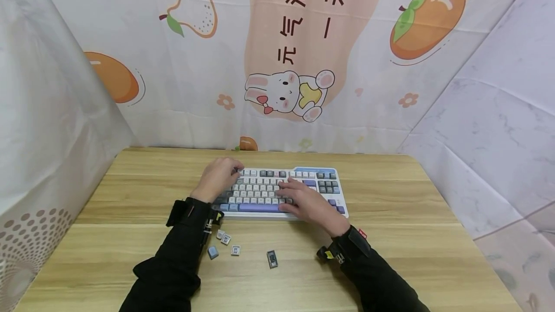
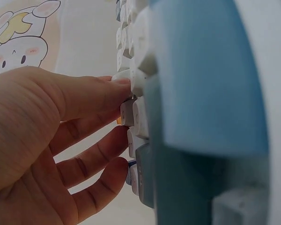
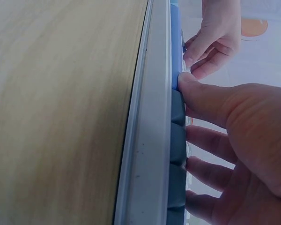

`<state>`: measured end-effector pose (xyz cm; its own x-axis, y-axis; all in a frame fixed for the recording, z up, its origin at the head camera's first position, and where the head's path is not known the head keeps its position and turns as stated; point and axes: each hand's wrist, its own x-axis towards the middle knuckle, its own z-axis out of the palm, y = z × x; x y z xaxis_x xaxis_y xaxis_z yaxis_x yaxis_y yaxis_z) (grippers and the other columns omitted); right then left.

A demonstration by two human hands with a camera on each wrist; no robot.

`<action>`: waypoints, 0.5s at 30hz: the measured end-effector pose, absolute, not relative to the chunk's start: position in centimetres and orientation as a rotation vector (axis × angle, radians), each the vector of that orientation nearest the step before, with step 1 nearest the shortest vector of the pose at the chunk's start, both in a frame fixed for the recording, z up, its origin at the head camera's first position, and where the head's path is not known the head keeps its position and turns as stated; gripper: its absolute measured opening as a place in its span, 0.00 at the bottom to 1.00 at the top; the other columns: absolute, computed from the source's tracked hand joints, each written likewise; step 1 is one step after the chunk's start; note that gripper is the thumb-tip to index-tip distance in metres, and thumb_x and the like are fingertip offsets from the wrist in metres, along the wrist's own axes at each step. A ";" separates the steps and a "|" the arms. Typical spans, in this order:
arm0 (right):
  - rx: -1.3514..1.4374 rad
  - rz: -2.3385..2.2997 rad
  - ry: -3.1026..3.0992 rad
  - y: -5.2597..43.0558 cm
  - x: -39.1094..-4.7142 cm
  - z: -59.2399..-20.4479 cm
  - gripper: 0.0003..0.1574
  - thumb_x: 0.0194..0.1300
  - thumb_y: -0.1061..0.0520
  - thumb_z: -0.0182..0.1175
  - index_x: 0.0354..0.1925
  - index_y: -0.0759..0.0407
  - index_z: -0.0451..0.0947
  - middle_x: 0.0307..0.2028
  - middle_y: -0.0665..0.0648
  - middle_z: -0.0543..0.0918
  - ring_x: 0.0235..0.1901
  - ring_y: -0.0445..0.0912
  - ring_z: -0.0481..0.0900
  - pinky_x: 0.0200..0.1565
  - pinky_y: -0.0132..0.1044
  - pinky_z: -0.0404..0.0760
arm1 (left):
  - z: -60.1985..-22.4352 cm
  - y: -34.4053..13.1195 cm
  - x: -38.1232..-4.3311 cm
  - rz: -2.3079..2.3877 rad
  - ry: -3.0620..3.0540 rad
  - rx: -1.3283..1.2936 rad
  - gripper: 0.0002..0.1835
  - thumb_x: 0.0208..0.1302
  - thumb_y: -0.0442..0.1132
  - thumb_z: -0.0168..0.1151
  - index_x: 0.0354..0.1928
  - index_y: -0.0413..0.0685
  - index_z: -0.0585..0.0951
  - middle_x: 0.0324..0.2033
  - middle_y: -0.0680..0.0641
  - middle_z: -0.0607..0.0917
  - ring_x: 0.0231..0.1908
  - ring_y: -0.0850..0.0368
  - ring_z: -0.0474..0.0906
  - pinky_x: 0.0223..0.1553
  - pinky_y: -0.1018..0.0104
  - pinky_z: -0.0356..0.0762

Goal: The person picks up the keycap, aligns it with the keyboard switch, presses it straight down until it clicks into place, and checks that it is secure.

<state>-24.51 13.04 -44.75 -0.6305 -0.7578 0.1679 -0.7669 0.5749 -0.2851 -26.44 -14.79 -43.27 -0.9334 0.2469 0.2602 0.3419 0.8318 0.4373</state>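
A white keyboard (image 1: pixel 260 208) with white, grey, blue and purple keys lies across the middle of the table. My left hand (image 1: pixel 218 177) is over its upper left corner. In the left wrist view, the thumb and forefinger pinch a white keycap (image 2: pixel 123 74) in the rows, while the other fingers reach down beside neighbouring keys. My right hand (image 1: pixel 310 201) rests on the right-centre keys with its fingers spread and relaxed. Its thumb (image 3: pixel 189 86) lies by the long purple spacebar (image 3: pixel 176 51), and the other fingertips touch keys behind the dark front row (image 3: pixel 177 145).
In front of the keyboard lie loose white keycaps (image 1: pixel 235 250) and a blue keycap (image 1: pixel 212 252). A longer dark piece (image 1: pixel 271 259), looking like an upturned keycap, lies to their right. A printed curtain (image 1: pixel 195 85) hangs behind the wooden table (image 1: pixel 390 235).
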 end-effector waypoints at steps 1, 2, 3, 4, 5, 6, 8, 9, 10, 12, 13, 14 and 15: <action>1.336 0.519 -2.766 13.0 -24.5 -44.7 0.26 0.65 0.45 0.58 0.56 0.58 0.77 0.61 0.62 0.73 0.64 0.60 0.62 0.61 0.51 0.62 | -43.3 -14.8 -26.4 -0.727 -2.819 -0.456 0.11 0.56 0.31 0.65 0.43 0.43 0.86 0.41 0.45 0.86 0.38 0.53 0.80 0.37 0.58 0.77; 1.334 0.518 -2.768 13.0 -24.5 -44.7 0.26 0.65 0.45 0.58 0.56 0.58 0.77 0.61 0.62 0.73 0.64 0.60 0.62 0.61 0.50 0.62 | -43.3 -14.8 -26.4 -0.727 -2.818 -0.453 0.11 0.56 0.31 0.65 0.43 0.43 0.86 0.41 0.45 0.86 0.38 0.54 0.80 0.37 0.59 0.77; 1.332 0.517 -2.771 13.0 -24.5 -44.8 0.26 0.65 0.45 0.58 0.56 0.57 0.77 0.61 0.62 0.73 0.65 0.60 0.62 0.62 0.50 0.61 | -43.3 -14.8 -26.4 -0.726 -2.816 -0.450 0.11 0.56 0.31 0.65 0.43 0.43 0.86 0.41 0.45 0.86 0.38 0.54 0.80 0.37 0.58 0.77; 1.327 0.514 -2.775 13.1 -24.6 -44.8 0.26 0.65 0.45 0.58 0.56 0.57 0.77 0.62 0.62 0.72 0.65 0.60 0.61 0.62 0.50 0.61 | -43.3 -14.7 -26.4 -0.726 -2.813 -0.447 0.11 0.56 0.31 0.66 0.42 0.43 0.86 0.41 0.45 0.86 0.38 0.53 0.80 0.37 0.58 0.77; 1.326 0.513 -2.775 13.1 -24.6 -44.8 0.26 0.65 0.45 0.58 0.56 0.57 0.77 0.62 0.62 0.72 0.65 0.59 0.61 0.62 0.50 0.61 | -43.3 -14.7 -26.4 -0.724 -2.812 -0.440 0.11 0.56 0.31 0.66 0.42 0.43 0.86 0.41 0.45 0.86 0.38 0.53 0.80 0.37 0.58 0.77; 1.325 0.515 -2.775 13.1 -24.5 -44.7 0.26 0.65 0.45 0.58 0.56 0.57 0.77 0.62 0.62 0.72 0.65 0.59 0.62 0.62 0.50 0.61 | -43.3 -14.6 -26.4 -0.719 -2.812 -0.432 0.11 0.56 0.31 0.66 0.42 0.43 0.86 0.41 0.45 0.86 0.39 0.53 0.80 0.38 0.58 0.77; 1.323 0.514 -2.775 13.1 -24.5 -44.7 0.26 0.65 0.45 0.58 0.56 0.57 0.77 0.62 0.62 0.72 0.65 0.59 0.62 0.62 0.50 0.61 | -43.3 -14.4 -26.3 -0.694 -2.809 -0.425 0.11 0.56 0.31 0.65 0.42 0.44 0.86 0.40 0.45 0.86 0.40 0.52 0.81 0.39 0.57 0.77; 1.323 0.516 -2.777 13.1 -24.5 -44.6 0.26 0.65 0.45 0.58 0.56 0.57 0.77 0.62 0.62 0.72 0.65 0.59 0.62 0.62 0.50 0.61 | -43.3 -14.3 -26.2 -0.677 -2.810 -0.421 0.11 0.56 0.31 0.65 0.42 0.44 0.86 0.40 0.45 0.86 0.40 0.52 0.81 0.39 0.57 0.77; 1.324 0.519 -2.776 13.1 -24.5 -44.6 0.26 0.65 0.46 0.58 0.56 0.58 0.77 0.61 0.62 0.72 0.65 0.60 0.62 0.62 0.50 0.61 | -43.3 -14.2 -26.2 -0.660 -2.812 -0.418 0.11 0.56 0.31 0.65 0.42 0.44 0.86 0.40 0.45 0.86 0.41 0.51 0.81 0.40 0.57 0.77; 1.327 0.524 -2.776 13.1 -24.4 -44.6 0.26 0.65 0.46 0.58 0.56 0.58 0.77 0.61 0.62 0.73 0.65 0.60 0.62 0.62 0.50 0.61 | -43.4 -14.1 -26.2 -0.627 -2.817 -0.419 0.11 0.57 0.31 0.64 0.42 0.44 0.86 0.41 0.45 0.86 0.42 0.51 0.81 0.40 0.56 0.77; 1.328 0.526 -2.777 13.1 -24.4 -44.6 0.26 0.65 0.46 0.58 0.56 0.58 0.77 0.61 0.62 0.72 0.65 0.60 0.61 0.62 0.50 0.61 | -43.4 -14.1 -26.2 -0.613 -2.820 -0.423 0.11 0.57 0.31 0.64 0.43 0.44 0.86 0.41 0.45 0.86 0.41 0.50 0.81 0.40 0.56 0.77; 1.329 0.529 -2.777 13.1 -24.4 -44.6 0.26 0.65 0.46 0.58 0.56 0.58 0.77 0.61 0.62 0.72 0.65 0.60 0.61 0.62 0.50 0.61 | -43.5 -14.1 -26.2 -0.602 -2.828 -0.420 0.11 0.58 0.31 0.64 0.43 0.45 0.86 0.41 0.46 0.86 0.42 0.50 0.81 0.40 0.56 0.77; 1.328 0.530 -2.777 13.1 -24.4 -44.6 0.26 0.65 0.46 0.58 0.56 0.58 0.77 0.61 0.62 0.72 0.65 0.60 0.61 0.62 0.50 0.61 | -43.5 -14.1 -26.2 -0.591 -2.835 -0.423 0.11 0.58 0.31 0.63 0.43 0.46 0.86 0.42 0.46 0.86 0.42 0.50 0.81 0.40 0.56 0.77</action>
